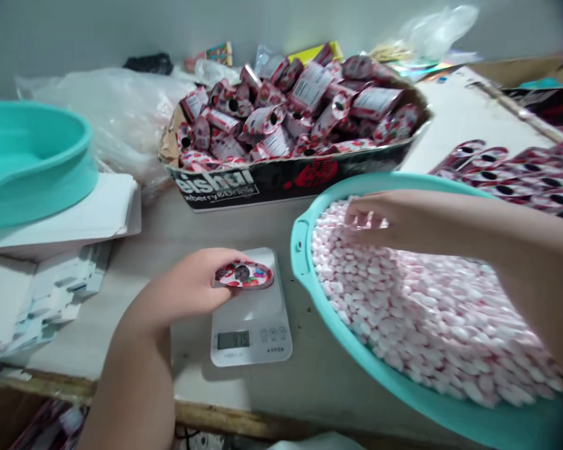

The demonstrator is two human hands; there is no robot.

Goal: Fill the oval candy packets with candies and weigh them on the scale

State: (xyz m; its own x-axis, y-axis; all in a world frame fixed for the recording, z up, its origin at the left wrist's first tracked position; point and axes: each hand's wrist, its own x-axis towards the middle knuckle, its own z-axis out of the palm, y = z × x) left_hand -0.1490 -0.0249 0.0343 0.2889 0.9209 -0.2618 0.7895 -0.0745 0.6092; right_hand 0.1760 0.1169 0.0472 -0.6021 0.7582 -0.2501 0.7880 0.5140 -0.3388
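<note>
- In the head view, the surface [328,362] is ending in a worn front edge [244,420] below the scale [253,312], and a strip is showing between them.
- A narrow gap is running between the scale and the teal basin [380,370] on the right; wider room is lying leftward, toward the white cartons [98,200].
- Behind, the cardboard box [272,184] heaped with pouches is bounding the space; its right end is sitting close behind the basin's rim.
- The left forearm is rising from the lower edge and bending inward, the left hand [194,278] reaching over the scale from its left side.
- Its fingers are closing around one end of a printed pouch [261,277], which is sitting above the scale's plate, its round dark hole facing the camera.
- The right forearm is crossing the basin from the right, the right hand [370,219] lying low over the pale pink pieces [366,281].
- Its fingers are curling down among them; whether they are gripping any, I cannot tell.
</note>
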